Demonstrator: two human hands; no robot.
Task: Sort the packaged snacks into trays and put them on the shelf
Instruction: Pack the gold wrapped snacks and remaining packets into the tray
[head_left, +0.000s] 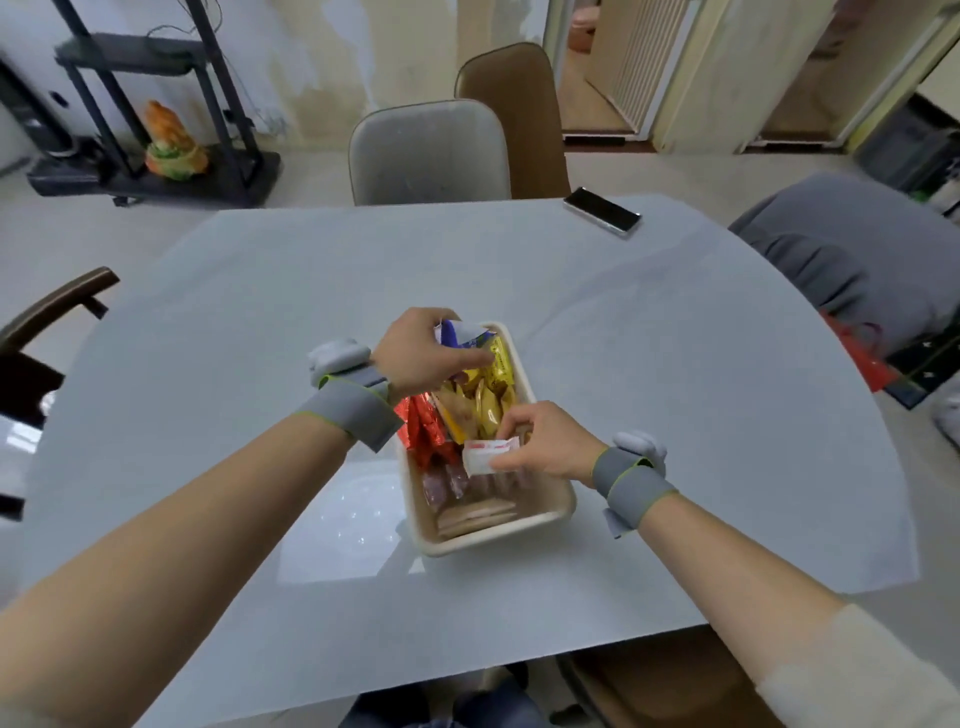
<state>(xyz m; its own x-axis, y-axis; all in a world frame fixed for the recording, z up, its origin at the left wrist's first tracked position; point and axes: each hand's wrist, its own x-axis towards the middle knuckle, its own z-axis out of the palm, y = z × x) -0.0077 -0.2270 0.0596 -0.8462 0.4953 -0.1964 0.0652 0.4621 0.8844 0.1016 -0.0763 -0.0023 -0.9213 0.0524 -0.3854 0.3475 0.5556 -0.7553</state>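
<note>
Tray: a cream tray (563, 506) sits mid-table on the pale grey table (675, 415), packed with wrapped snacks.
Left hand: the left hand (423, 353) is over the tray's far end, fingers (480, 358) curled round a blue and white packet (457, 332), pinching it above the yellow packets (493, 384).
Right hand: the right hand (545, 441) is over the tray's middle, thumb and fingers gripping a small white packet with red print (485, 454) by its right end.
Snacks in tray: yellow packets at the far end, red packets (423, 423) along the left wall, a purple-tinted packet (436, 486) and round biscuits in clear wrap (475, 514) at the near end.
Wrists: grey bands on both.
Elsewhere: a phone (601, 211) lies at the table's far right edge; a grey chair (428, 153) stands beyond; a black shelf (156, 104) stands far left by the wall.
</note>
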